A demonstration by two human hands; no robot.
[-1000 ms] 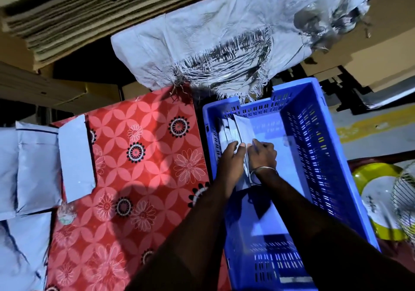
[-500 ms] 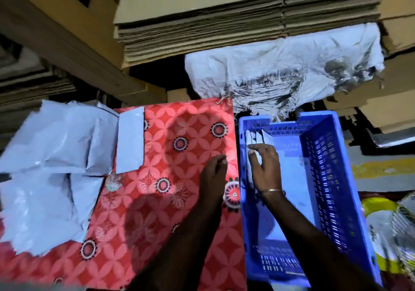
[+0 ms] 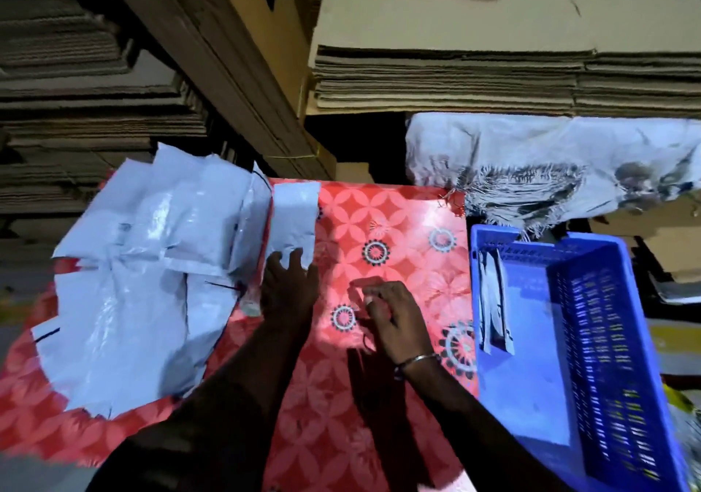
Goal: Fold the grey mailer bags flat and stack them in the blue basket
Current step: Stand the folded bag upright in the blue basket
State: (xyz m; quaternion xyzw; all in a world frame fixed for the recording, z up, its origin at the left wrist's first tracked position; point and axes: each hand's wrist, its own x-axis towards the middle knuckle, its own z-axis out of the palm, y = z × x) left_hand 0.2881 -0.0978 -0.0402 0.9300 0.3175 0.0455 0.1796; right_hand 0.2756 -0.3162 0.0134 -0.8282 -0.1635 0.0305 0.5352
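Grey mailer bags (image 3: 144, 264) sit piled at the table's (image 3: 398, 226) left, a few folded ones (image 3: 493, 302) upright in the blue basket (image 3: 614, 339), so with left hand (image 3: 290, 286) fingertips on the nearest bag (image 3: 294, 222) and right hand (image 3: 394, 317) loosely curled and empty, I'd drag it onto the red cloth and crease firmly.

Two bare forearms are seen, no sleeves being visible; a thin metal bangle (image 3: 419, 358) is worn at the right wrist; both hands are left uncovered.
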